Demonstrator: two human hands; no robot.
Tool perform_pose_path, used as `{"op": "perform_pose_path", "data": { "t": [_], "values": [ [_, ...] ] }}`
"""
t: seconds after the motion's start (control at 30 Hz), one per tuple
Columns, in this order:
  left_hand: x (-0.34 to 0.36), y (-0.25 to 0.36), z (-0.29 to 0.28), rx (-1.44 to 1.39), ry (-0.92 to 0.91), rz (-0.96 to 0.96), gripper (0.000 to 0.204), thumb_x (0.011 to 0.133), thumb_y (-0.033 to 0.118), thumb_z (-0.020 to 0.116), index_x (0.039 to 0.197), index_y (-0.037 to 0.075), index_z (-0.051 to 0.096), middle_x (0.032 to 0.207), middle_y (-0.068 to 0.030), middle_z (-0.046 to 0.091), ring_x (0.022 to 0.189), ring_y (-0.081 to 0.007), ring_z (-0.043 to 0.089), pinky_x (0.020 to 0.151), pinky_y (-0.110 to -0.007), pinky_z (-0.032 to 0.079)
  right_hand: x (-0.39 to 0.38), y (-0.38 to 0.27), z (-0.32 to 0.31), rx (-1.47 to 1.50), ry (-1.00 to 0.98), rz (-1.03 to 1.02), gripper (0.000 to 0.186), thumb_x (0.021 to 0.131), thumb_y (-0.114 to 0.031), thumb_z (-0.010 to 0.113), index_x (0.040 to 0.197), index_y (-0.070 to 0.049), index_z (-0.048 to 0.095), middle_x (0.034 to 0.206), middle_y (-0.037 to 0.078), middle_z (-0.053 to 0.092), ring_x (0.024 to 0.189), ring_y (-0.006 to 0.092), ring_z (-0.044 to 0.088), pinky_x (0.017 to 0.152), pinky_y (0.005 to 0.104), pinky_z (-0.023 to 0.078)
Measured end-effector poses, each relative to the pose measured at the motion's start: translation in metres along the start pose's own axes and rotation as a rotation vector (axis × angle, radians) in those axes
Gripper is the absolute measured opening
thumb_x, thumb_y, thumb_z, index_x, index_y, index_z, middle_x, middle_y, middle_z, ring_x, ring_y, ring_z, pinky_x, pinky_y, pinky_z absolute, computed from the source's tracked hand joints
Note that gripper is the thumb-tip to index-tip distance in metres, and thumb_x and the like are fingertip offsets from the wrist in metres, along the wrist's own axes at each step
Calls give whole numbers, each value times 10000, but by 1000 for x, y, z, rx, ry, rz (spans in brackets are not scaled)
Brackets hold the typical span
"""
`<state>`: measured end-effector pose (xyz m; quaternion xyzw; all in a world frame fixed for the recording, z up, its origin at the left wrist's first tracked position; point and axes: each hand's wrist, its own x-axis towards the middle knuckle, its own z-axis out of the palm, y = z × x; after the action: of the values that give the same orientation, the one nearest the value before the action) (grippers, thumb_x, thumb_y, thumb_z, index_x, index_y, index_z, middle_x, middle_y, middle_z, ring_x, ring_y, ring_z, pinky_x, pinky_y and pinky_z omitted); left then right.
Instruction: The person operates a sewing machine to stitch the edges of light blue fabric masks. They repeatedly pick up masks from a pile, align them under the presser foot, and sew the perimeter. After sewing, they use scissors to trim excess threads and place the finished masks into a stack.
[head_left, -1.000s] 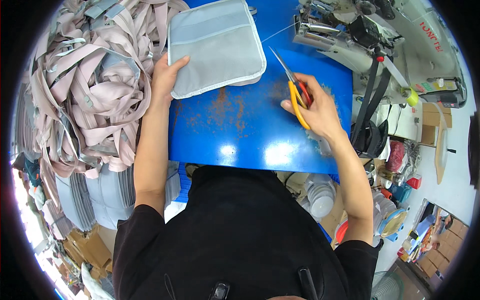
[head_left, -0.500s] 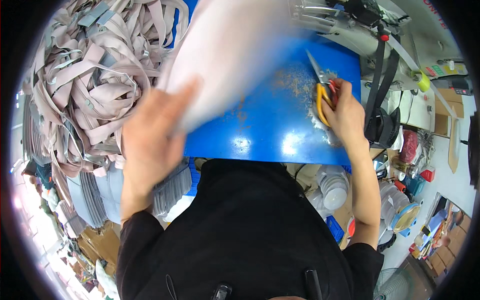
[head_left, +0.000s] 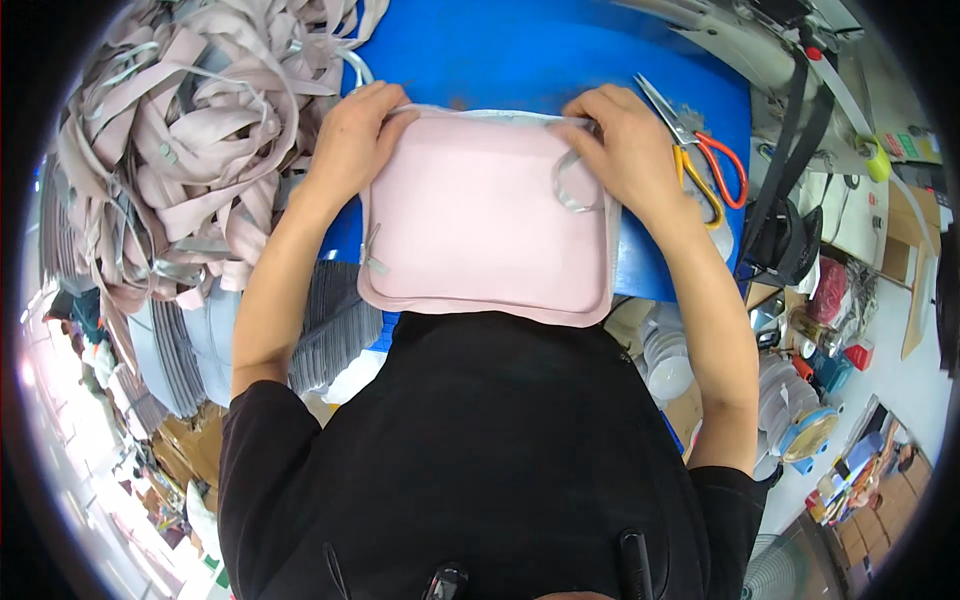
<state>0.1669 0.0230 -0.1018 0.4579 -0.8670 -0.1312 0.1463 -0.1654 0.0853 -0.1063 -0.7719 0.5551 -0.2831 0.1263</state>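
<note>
A pale pink, rectangular fabric panel (head_left: pixel 480 210) with rounded corners and a raised rim spans the near edge of the blue table, its lower part reaching toward my body. At its far left corner, my left hand (head_left: pixel 360 135) grips the edge between thumb and fingers. My right hand (head_left: pixel 630 150) pinches the same far edge near the right corner. A thin grey strip (head_left: pixel 570 185) curls over the panel beside my right thumb, and another short grey piece lies by the left rim. Just right of my right hand, scissors (head_left: pixel 692 140) with one yellow and one red handle lie on the table.
Pink straps with grey pieces (head_left: pixel 200 140) form a large tangled heap on the left. Below them stand stacks of grey sheets (head_left: pixel 340 310). A white machine (head_left: pixel 720 40) with hanging black straps borders the blue table (head_left: pixel 500 50) on the right.
My right hand has let go of the scissors, now lying on the table, and has taken the panel's right side. The panel has come down toward me, flat between both hands.
</note>
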Motion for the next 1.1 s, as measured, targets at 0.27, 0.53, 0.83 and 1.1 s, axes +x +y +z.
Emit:
{"op": "perform_pose_path", "data": {
  "t": [0.27, 0.53, 0.83, 1.1],
  "values": [
    [2, -12, 13, -207, 63, -273, 219, 914, 228, 776, 986, 23, 743, 832, -85, 720, 718, -189, 654, 680, -306, 508, 19, 4, 12, -141, -81, 79, 304, 942, -352, 696, 948, -49, 716, 888, 144, 727, 817, 378, 691, 730, 484, 535],
    [-65, 43, -54, -99, 371, 133, 300, 827, 77, 815, 1112, 29, 733, 1041, -114, 751, 974, -272, 723, 790, -343, 569, 21, 1, 14, -120, -72, 103, 313, 946, -356, 695, 928, -45, 714, 910, 180, 720, 840, 402, 685, 736, 492, 524],
    [-229, 49, -85, 234, 313, -144, 106, 837, 115, 781, 931, 99, 736, 909, -41, 725, 744, -236, 696, 635, -369, 543, 17, 4, 12, -18, -70, 103, 323, 972, -330, 702, 969, -7, 704, 927, 209, 705, 881, 397, 672, 786, 435, 512],
    [-405, -114, -194, 1123, 679, -933, 567, 854, 285, 793, 1358, 81, 633, 1311, -197, 665, 1216, -384, 630, 1030, -454, 500, 18, -13, 1, 133, -68, 144, 362, 978, -321, 736, 1082, 25, 721, 904, 86, 694, 816, 167, 607, 758, 308, 498]
  ]
}}
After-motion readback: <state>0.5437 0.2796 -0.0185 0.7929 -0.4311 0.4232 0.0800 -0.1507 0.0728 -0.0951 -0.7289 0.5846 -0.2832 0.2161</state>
